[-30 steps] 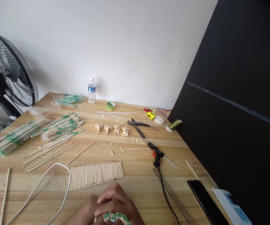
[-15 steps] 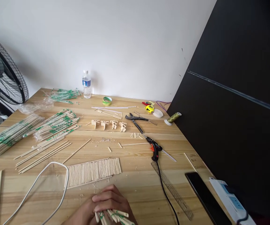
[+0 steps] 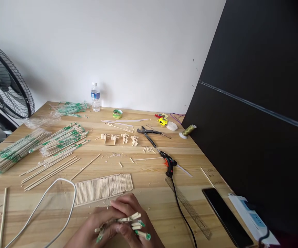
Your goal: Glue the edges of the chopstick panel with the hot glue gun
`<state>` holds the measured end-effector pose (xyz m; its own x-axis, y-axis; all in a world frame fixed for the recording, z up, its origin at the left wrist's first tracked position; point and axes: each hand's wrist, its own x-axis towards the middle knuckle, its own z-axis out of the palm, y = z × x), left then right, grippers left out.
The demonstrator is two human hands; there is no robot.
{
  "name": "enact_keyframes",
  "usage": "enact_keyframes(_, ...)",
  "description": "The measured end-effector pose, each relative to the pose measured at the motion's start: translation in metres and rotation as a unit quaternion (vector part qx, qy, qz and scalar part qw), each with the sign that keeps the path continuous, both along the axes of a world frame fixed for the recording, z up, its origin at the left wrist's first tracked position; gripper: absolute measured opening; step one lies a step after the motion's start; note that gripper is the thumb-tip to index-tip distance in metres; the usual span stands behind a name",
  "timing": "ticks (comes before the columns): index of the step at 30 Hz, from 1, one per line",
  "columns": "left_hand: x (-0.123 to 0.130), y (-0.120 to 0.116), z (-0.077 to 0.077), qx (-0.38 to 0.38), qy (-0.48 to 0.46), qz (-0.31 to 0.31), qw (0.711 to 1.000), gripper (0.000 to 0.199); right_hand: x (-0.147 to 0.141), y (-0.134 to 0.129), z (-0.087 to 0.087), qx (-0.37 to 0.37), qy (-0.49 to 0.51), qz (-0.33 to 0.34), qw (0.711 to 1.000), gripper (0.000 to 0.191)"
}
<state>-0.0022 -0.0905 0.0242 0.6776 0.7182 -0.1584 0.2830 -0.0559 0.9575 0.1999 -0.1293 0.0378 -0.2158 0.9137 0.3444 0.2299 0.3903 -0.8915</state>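
This looks like a home craft corner in a plain white-walled room. A pale wooden worktop carries bundles of green-printed bamboo sticks, a black hot-glue gun, black-handled pliers and a clear plastic ruler. A black standing fan stands beside it.

A mat of sticks lay on the table; the glue gun sat at its three o'clock, stick bundles at ten.

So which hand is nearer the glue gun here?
The right hand. It sits just left of the glue gun cord, nearer the camera, gripping short sticks. The left hand is farther left, also on the sticks.
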Motion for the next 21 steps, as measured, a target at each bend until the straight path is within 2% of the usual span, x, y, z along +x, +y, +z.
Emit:
enact_keyframes(5,0.003,0.000,0.005,0.033,-0.038,-0.023,0.998,0.028,0.002,-0.001,-0.001,0.001,-0.008,0.022,1.000,0.059)
enact_keyframes(8,0.006,-0.002,0.014,0.027,-0.086,-0.026,0.996,0.026,0.002,-0.001,-0.002,0.044,-0.037,0.029,0.998,0.062)
enact_keyframes(10,0.008,-0.004,0.014,0.025,-0.102,-0.041,0.994,0.022,0.000,0.000,-0.004,0.081,-0.067,0.031,0.994,0.061)
enact_keyframes(14,0.001,-0.010,-0.006,0.052,-0.092,-0.019,0.994,0.018,-0.006,0.004,-0.009,0.141,-0.096,0.049,0.984,0.062)
enact_keyframes(17,-0.009,-0.015,-0.026,0.064,-0.071,0.007,0.995,0.026,-0.010,0.006,-0.012,0.147,-0.098,0.051,0.983,0.057)
enact_keyframes(21,-0.012,-0.015,-0.034,0.065,-0.046,-0.019,0.997,0.020,-0.015,0.005,-0.022,0.172,-0.093,0.038,0.980,0.053)
